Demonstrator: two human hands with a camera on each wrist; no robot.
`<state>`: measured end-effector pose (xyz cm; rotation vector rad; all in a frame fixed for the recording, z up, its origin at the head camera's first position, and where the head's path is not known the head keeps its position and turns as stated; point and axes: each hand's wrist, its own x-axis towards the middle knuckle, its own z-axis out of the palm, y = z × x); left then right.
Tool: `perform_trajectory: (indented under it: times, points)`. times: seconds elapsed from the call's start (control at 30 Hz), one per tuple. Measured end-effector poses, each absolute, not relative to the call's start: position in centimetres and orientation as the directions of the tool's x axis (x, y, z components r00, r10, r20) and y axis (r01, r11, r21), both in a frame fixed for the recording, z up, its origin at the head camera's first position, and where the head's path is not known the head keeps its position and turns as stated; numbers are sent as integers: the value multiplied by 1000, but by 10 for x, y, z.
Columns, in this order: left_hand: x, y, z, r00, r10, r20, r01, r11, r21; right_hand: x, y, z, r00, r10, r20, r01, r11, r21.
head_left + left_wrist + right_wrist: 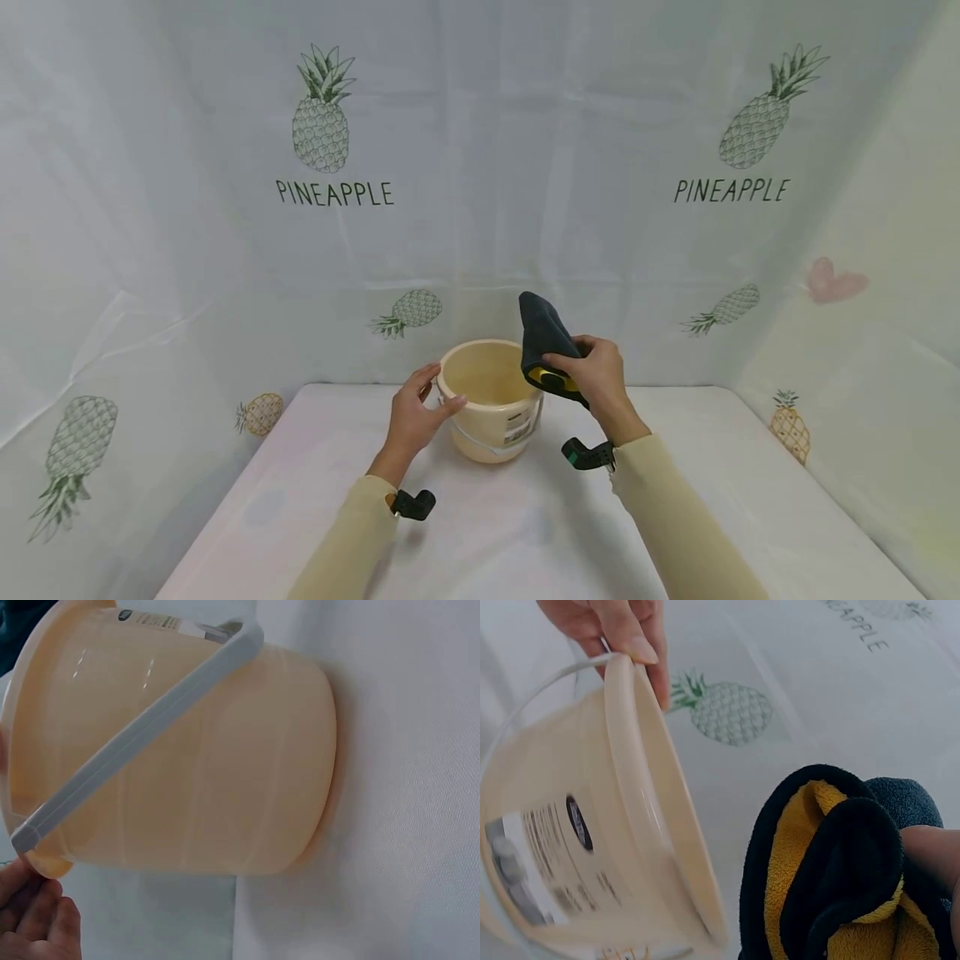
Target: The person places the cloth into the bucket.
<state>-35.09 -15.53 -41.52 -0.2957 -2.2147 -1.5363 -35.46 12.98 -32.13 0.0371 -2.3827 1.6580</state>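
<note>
Across back and sides: pale creased sheet [510, 233], printed with pineapples [320, 133], the word PINEAPPLE twice up high, and a pink heart [832, 282] at right. In front of it: white table [495, 533] with faint pink and blue patches.

Reaching in from the bottom edge: left sleeve [341, 542] and right sleeve [678, 517], both beige.

On the table, toward the far edge: cream bucket [480, 421], standing upright between both arms.

Held up at the bucket's right side: cloth [547, 333], dark gray outside, yellow inside, black-edged, folded over on itself. Partly hiding the right rim in the head view; apart from the rim in the right wrist view. Can't tell whether directly over the mouth.

At the bucket's left rim: left hand [417, 412], grasping it, with thumb on the near side and fingers farther round the left. Shown only in part in the left wrist view, by the rim's lug.

On the cloth's lower end: right hand [597, 375], pinching it between thumb and fingers. Mostly out of frame in the right wrist view.

Slung low across the bucket's near side: gray handle [142, 735]. On the bucket wall: printed label [547, 855], too blurred to read. Strapped at the wrists: small black cameras [415, 505].
</note>
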Motion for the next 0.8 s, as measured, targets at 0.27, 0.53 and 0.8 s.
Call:
perform_trajectory:
  times: [0.27,0.53,0.8]
  points:
    - [-349,-155,-415,-891,-81,447,391,368,844,-360,102,-322,-975,76,207,-169,343,-924]
    - [-348,-154,-416,-890,-82,448,390,371,843,-363,76,-321,-971,64,231,-196,345,-918]
    - [-347,-156,-415,-887,-69,456,402,370,838,-369,57,-323,-966,45,255,-225,340,-913]
